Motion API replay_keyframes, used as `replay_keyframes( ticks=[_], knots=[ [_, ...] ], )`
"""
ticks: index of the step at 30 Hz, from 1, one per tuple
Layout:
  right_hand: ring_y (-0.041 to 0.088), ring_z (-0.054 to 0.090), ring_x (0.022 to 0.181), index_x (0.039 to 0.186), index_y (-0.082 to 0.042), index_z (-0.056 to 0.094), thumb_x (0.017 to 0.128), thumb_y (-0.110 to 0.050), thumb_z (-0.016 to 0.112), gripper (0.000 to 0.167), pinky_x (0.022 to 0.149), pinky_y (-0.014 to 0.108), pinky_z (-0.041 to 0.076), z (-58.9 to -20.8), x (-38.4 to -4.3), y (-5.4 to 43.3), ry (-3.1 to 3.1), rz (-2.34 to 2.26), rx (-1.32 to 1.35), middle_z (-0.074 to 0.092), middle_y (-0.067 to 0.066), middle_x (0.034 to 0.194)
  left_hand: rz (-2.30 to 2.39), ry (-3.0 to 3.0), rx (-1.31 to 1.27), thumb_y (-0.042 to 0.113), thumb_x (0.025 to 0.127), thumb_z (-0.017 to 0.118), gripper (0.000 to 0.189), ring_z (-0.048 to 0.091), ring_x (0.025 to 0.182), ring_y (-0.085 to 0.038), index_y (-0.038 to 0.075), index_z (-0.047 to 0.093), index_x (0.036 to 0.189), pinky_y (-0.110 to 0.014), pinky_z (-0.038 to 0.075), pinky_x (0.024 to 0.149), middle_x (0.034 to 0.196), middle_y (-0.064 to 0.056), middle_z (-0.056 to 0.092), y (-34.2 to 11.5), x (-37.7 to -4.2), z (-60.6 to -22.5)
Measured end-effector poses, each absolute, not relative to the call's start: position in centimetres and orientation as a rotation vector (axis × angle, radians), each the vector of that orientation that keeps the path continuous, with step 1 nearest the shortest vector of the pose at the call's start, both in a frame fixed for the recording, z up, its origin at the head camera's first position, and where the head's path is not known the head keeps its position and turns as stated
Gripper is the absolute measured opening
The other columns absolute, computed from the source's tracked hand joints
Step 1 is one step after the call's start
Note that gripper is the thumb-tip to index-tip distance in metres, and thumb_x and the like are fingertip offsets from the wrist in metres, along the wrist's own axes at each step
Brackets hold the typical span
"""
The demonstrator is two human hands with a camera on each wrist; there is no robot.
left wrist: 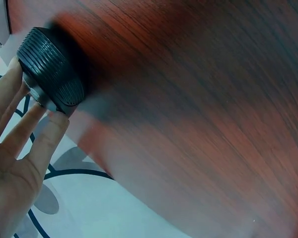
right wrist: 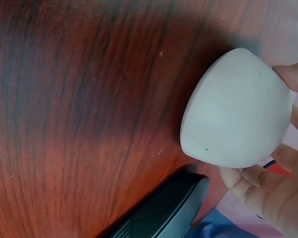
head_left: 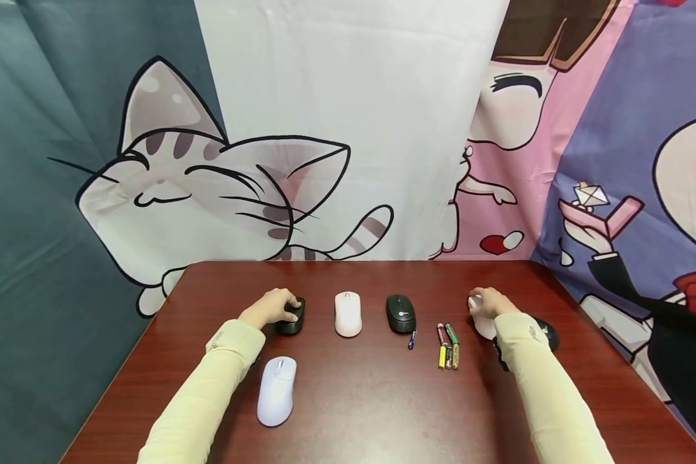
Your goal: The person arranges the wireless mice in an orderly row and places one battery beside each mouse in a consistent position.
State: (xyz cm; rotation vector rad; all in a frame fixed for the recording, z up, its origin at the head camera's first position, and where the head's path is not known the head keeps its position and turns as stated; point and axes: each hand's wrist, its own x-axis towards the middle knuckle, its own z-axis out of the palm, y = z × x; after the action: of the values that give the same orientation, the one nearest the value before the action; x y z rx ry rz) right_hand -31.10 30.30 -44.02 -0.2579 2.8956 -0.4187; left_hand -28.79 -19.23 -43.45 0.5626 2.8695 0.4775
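Observation:
My left hand [head_left: 274, 308] grips a black computer mouse [head_left: 292, 322] by its sides at the left of the table. In the left wrist view that mouse [left wrist: 52, 69] shows a ribbed back, with fingertips along its edge. Toward the right, my right hand [head_left: 493, 301] holds a white mouse [head_left: 484, 325], partly hidden by the hand and sleeve. The right wrist view shows this mouse [right wrist: 238, 114] between thumb and fingers. Just beside it lies another black mouse [head_left: 548, 332], mostly behind the right sleeve.
Between the hands stand a white mouse [head_left: 348, 314] and a black mouse [head_left: 401, 314], with a small blue battery [head_left: 412, 339] below it. Several coloured batteries [head_left: 448, 347] lie grouped to the right. Nearer, a pale mouse [head_left: 276, 391] rests beside the left forearm. A printed cloth [head_left: 354, 77] hangs behind the table.

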Motion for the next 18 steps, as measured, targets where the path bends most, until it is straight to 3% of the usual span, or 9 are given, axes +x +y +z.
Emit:
replay_keyframes(
  ticks=[10, 18],
  knots=[
    [0.044, 0.051, 0.095, 0.118, 0.008, 0.050, 0.080, -0.025, 0.063, 0.052, 0.081, 0.054, 0.046, -42.4, -30.6, 28.6, 2.988, -0.514, -0.171, 0.048, 0.036, 0.111, 0.498, 2.870, 0.569, 0.013, 0.080, 0.074, 0.031, 0.054, 0.117, -0.037, 0.002, 0.070, 0.108, -0.048, 0.042, 0.099, 0.117, -0.017, 0.065, -19.3, -28.8, -43.5],
    [0.038, 0.054, 0.090, 0.116, 0.000, 0.053, 0.078, -0.035, 0.064, 0.052, 0.067, 0.043, 0.051, -40.6, -31.4, 25.9, 3.041, -0.789, -0.343, 0.054, 0.029, 0.103, 0.484, 2.883, 0.549, 0.013, 0.079, 0.074, 0.028, 0.054, 0.116, -0.038, 0.003, 0.071, 0.105, -0.048, 0.042, 0.099, 0.115, -0.018, 0.065, -19.6, -28.7, -43.1]
  ],
)
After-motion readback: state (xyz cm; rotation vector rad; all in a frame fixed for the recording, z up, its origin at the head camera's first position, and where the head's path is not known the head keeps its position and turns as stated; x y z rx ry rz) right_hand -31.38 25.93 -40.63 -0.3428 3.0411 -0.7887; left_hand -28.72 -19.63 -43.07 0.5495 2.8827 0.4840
